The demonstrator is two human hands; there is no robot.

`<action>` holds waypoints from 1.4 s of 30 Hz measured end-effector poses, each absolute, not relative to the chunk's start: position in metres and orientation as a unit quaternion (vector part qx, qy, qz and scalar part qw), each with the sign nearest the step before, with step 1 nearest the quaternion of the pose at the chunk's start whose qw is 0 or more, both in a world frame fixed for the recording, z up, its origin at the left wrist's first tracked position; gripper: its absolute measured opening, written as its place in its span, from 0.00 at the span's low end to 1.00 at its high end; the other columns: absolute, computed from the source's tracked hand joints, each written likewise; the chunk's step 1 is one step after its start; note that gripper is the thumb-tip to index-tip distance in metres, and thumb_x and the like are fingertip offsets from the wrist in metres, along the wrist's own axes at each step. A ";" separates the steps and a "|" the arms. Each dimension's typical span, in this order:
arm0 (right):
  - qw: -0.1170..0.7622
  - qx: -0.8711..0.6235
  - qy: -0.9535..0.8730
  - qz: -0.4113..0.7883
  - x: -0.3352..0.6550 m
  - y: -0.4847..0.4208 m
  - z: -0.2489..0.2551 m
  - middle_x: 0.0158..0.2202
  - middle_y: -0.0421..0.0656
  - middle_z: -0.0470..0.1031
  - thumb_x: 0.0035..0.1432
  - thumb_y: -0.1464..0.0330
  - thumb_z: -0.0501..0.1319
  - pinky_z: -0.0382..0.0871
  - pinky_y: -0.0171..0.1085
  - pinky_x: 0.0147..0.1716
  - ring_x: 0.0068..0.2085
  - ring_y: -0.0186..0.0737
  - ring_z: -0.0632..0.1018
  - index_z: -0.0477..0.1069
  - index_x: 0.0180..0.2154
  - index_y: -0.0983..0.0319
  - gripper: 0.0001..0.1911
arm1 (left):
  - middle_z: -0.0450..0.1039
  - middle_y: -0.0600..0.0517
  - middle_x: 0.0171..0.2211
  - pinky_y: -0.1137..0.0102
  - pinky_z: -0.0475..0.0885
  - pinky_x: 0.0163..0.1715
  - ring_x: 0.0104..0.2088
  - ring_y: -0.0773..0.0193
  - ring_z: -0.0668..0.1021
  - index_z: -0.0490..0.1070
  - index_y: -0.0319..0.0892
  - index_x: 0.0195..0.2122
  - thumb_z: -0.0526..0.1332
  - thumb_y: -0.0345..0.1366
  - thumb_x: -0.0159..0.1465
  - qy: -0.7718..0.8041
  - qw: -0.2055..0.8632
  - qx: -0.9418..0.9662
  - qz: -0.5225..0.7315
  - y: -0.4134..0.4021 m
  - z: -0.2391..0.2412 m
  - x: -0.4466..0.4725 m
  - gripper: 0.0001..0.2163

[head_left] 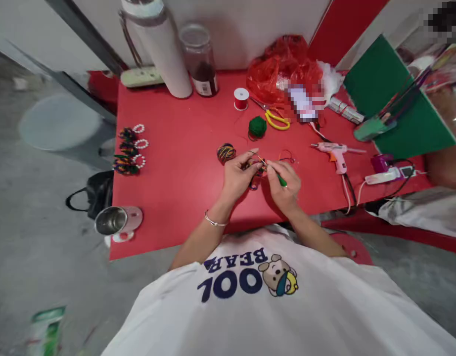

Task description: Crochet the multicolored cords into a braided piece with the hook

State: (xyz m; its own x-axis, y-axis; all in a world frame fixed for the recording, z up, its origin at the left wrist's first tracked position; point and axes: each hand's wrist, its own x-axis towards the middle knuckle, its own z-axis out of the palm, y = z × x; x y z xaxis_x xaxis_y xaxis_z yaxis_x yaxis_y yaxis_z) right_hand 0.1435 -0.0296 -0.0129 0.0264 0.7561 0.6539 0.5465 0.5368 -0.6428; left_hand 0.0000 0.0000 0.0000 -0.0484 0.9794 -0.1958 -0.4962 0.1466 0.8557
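Between the fingertips of my left hand point(237, 177) is a small multicoloured crochet piece point(254, 183), partly covered by the fingers. My right hand point(285, 189) grips a crochet hook point(282, 180) by its green handle, and the thin metal shaft points up and left to the work. Right beside my left hand lies a ball of multicoloured yarn point(226, 153). A ball of dark green yarn point(257, 127) rests just beyond both hands. How the hook sits in the stitches is too small to tell.
Yellow-handled scissors point(277, 120) and a red thread spool point(241, 99) lie farther back. To the right is a pink glue gun point(337, 154) with its cord. Finished yarn pieces with beaded loops point(141, 144) line the left edge, above a steel mug point(118, 220). Another person sits at the right.
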 end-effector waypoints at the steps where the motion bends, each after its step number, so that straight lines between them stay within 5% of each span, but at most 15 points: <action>1: 0.542 -0.472 -0.690 0.084 0.142 -0.029 -0.017 0.43 0.45 0.87 0.72 0.64 0.62 0.82 0.41 0.49 0.44 0.40 0.86 0.83 0.49 0.56 0.11 | 0.74 0.59 0.24 0.78 0.72 0.28 0.25 0.74 0.74 0.86 0.41 0.41 0.83 0.31 0.41 0.410 0.645 0.277 0.582 0.001 0.001 -0.001 0.23; 8: 0.511 -0.425 -0.733 0.141 0.167 -0.014 -0.022 0.43 0.44 0.88 0.70 0.55 0.64 0.84 0.45 0.48 0.44 0.43 0.87 0.85 0.46 0.52 0.13 | 0.76 0.55 0.23 0.77 0.62 0.19 0.19 0.76 0.69 0.86 0.38 0.37 0.84 0.33 0.39 0.374 0.752 0.245 0.484 0.002 0.008 -0.016 0.22; 14: 0.451 -0.332 -0.800 0.213 0.206 0.003 0.003 0.43 0.42 0.89 0.66 0.60 0.70 0.83 0.44 0.48 0.44 0.43 0.88 0.85 0.47 0.50 0.09 | 0.79 0.51 0.26 0.75 0.69 0.22 0.22 0.69 0.77 0.85 0.37 0.36 0.81 0.30 0.38 0.390 0.763 0.252 0.450 0.001 0.011 -0.020 0.21; 18: 0.435 -0.328 -0.809 0.219 0.212 0.005 0.015 0.41 0.43 0.89 0.65 0.63 0.70 0.83 0.45 0.48 0.43 0.43 0.88 0.86 0.44 0.52 0.07 | 0.77 0.51 0.23 0.75 0.59 0.18 0.18 0.73 0.69 0.85 0.35 0.36 0.77 0.29 0.43 0.403 0.753 0.285 0.435 0.001 0.011 -0.022 0.16; 23: 0.425 -0.324 -0.798 0.278 0.216 0.006 0.030 0.39 0.43 0.89 0.64 0.63 0.70 0.83 0.46 0.45 0.38 0.43 0.87 0.87 0.40 0.52 0.05 | 0.78 0.49 0.25 0.75 0.58 0.18 0.20 0.68 0.75 0.84 0.35 0.33 0.76 0.29 0.43 0.412 0.757 0.296 0.412 0.001 0.010 -0.023 0.14; 28: 0.435 -0.341 -0.745 0.373 0.223 0.009 0.035 0.35 0.42 0.88 0.61 0.64 0.72 0.81 0.42 0.42 0.37 0.41 0.86 0.87 0.38 0.53 0.04 | 0.82 0.46 0.29 0.76 0.52 0.16 0.18 0.72 0.71 0.83 0.36 0.29 0.74 0.29 0.41 0.395 0.775 0.291 0.398 0.001 0.009 -0.023 0.12; 31: 0.482 -0.371 -0.630 0.484 0.210 0.007 0.015 0.33 0.41 0.87 0.58 0.57 0.74 0.79 0.38 0.35 0.32 0.38 0.84 0.87 0.35 0.53 0.08 | 0.79 0.49 0.25 0.76 0.49 0.15 0.16 0.75 0.66 0.84 0.36 0.32 0.76 0.30 0.43 0.380 0.780 0.298 0.398 0.000 0.009 -0.020 0.13; 33: 0.520 -0.402 -0.518 0.548 0.192 0.001 -0.003 0.29 0.40 0.85 0.55 0.50 0.75 0.77 0.36 0.29 0.27 0.36 0.81 0.86 0.35 0.53 0.15 | 0.78 0.51 0.25 0.76 0.56 0.17 0.17 0.75 0.66 0.85 0.36 0.37 0.77 0.31 0.45 0.378 0.760 0.303 0.433 -0.003 0.009 -0.014 0.16; 36: 0.573 -0.474 -0.462 0.483 0.162 -0.014 -0.022 0.30 0.39 0.84 0.58 0.47 0.72 0.79 0.37 0.32 0.29 0.37 0.82 0.86 0.39 0.53 0.17 | 0.74 0.56 0.24 0.75 0.68 0.26 0.23 0.72 0.73 0.84 0.38 0.42 0.75 0.29 0.48 0.430 0.666 0.322 0.518 -0.005 0.006 -0.002 0.18; 39: 0.579 -0.523 -0.555 0.289 0.143 -0.027 -0.025 0.41 0.42 0.87 0.67 0.53 0.67 0.81 0.43 0.48 0.43 0.41 0.86 0.85 0.43 0.52 0.14 | 0.67 0.60 0.23 0.76 0.68 0.27 0.24 0.74 0.71 0.84 0.39 0.46 0.73 0.27 0.52 0.484 0.574 0.343 0.564 -0.004 0.000 0.007 0.18; 42: 0.554 -0.488 -0.657 0.156 0.139 -0.029 -0.024 0.46 0.45 0.88 0.70 0.53 0.63 0.81 0.46 0.53 0.48 0.44 0.86 0.85 0.45 0.53 0.15 | 0.68 0.61 0.23 0.77 0.66 0.26 0.23 0.75 0.69 0.84 0.40 0.47 0.73 0.30 0.52 0.464 0.580 0.325 0.585 -0.003 -0.004 0.008 0.19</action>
State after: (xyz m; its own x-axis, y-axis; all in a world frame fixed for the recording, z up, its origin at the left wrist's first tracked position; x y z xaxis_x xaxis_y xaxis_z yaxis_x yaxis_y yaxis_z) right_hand 0.1388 -0.0286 -0.0242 0.0891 0.8137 0.5744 0.4675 0.4751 -0.7455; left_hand 0.0075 -0.0026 -0.0041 -0.1159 0.9806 -0.1580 -0.3772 0.1037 0.9203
